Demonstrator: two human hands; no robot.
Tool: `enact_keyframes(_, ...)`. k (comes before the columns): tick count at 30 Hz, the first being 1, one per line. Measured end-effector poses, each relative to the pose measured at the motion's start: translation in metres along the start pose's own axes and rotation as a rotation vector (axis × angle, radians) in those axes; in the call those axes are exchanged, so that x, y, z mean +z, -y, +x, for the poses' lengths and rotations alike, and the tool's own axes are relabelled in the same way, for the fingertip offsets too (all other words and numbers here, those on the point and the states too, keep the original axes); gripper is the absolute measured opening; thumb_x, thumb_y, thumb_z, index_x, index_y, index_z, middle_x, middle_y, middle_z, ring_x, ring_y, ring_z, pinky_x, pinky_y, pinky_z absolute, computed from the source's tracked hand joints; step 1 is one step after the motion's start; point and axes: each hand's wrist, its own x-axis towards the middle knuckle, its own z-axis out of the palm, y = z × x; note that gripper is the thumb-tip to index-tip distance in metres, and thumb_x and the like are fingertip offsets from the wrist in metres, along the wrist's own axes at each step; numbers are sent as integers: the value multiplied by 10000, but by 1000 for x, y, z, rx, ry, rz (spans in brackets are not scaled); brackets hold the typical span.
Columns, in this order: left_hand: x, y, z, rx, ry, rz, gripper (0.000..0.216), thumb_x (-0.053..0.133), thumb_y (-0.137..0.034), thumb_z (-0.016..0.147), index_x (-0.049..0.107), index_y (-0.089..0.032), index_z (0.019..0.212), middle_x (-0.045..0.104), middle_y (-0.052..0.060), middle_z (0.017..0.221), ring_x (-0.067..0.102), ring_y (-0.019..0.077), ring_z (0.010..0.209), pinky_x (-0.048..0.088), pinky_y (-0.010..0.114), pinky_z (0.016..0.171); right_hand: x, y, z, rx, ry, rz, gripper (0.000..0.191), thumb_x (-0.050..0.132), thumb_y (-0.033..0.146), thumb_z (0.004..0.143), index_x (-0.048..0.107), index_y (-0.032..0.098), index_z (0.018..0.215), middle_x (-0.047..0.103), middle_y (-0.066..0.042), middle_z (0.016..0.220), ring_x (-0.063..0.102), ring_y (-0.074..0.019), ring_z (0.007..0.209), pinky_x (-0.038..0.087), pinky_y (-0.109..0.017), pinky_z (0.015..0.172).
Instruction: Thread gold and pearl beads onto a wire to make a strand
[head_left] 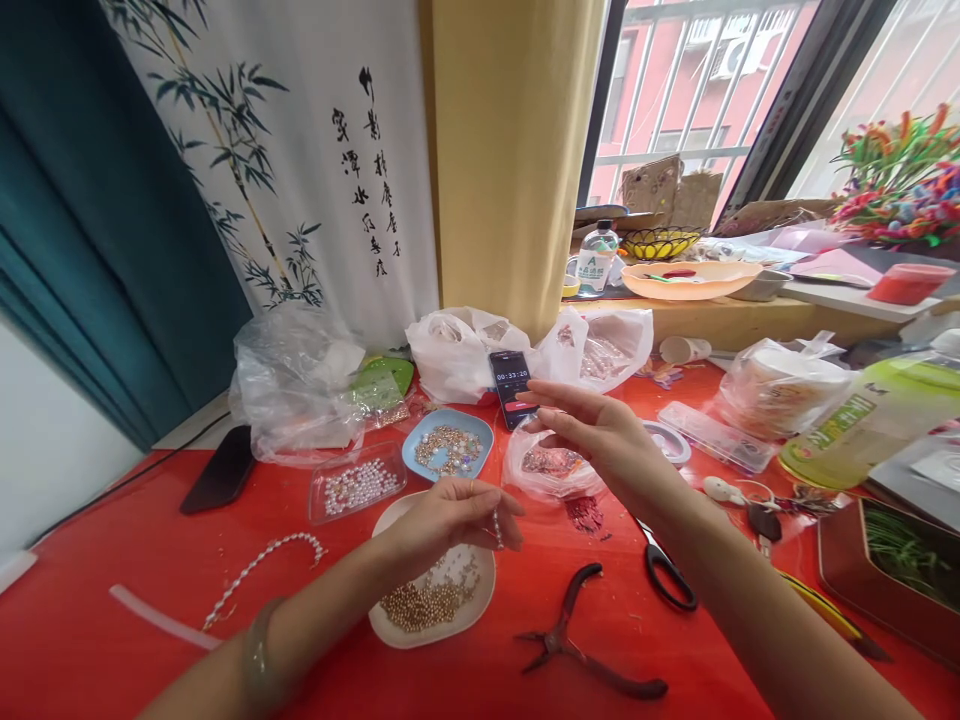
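Observation:
My left hand (454, 512) pinches a short strand of small beads (497, 530) that dangles from the fingertips. It hovers over a white dish (480, 600) with gold-coloured beads, hiding the dish's upper part. My right hand (592, 430) is stretched forward, its fingers extended and holding nothing visible. Its fingertips overlap the lower edge of an upright phone (511, 372) showing a running-time display; whether they touch it I cannot tell. Below the right hand lies a plastic bag (551, 470) of small pinkish pieces. Pliers (559, 640) rest with handles spread on the red table.
A blue dish (420, 425) of mixed beads and a clear tray (319, 500) of white beads stand behind the left hand. A white beaded string (259, 560) lies at left, near a dark phone (220, 470). Scissors (667, 575) sit beside the right forearm; a greenish jug (840, 430) stands right.

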Motion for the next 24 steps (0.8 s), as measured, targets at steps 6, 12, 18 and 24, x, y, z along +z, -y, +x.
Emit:
enact_keyframes(6,-1,-1,-1,-12,22,96,242,515,-328,785,644,-124,800,667,66,712,606,128,682,417,231,647,-18,-4,10,-81,-148,-108,259,546,303,753,583,147,957,655,-74,845,610,-148,723,483,-297,673)
enact_keyframes(12,-4,-5,-1,5,22,147,244,515,-329,784,640,-119,778,665,60,706,605,126,666,421,236,645,-48,-7,19,-373,-168,-1198,239,535,271,748,633,156,932,583,-57,681,527,-174,613,415,-319,579)
enact_keyframes(18,-7,-11,-3,9,2,151,248,525,-344,776,637,-123,782,664,60,709,610,132,673,429,251,664,-47,-13,18,-420,-93,-1422,213,468,276,806,674,233,774,638,-53,720,562,-199,669,367,-275,505)
enact_keyframes(24,-6,-15,-2,5,-8,286,280,532,-358,761,644,-142,900,674,83,823,599,157,769,428,270,695,-42,4,13,-166,-158,-605,182,531,294,746,679,188,740,640,-8,558,572,-136,514,427,-253,480)
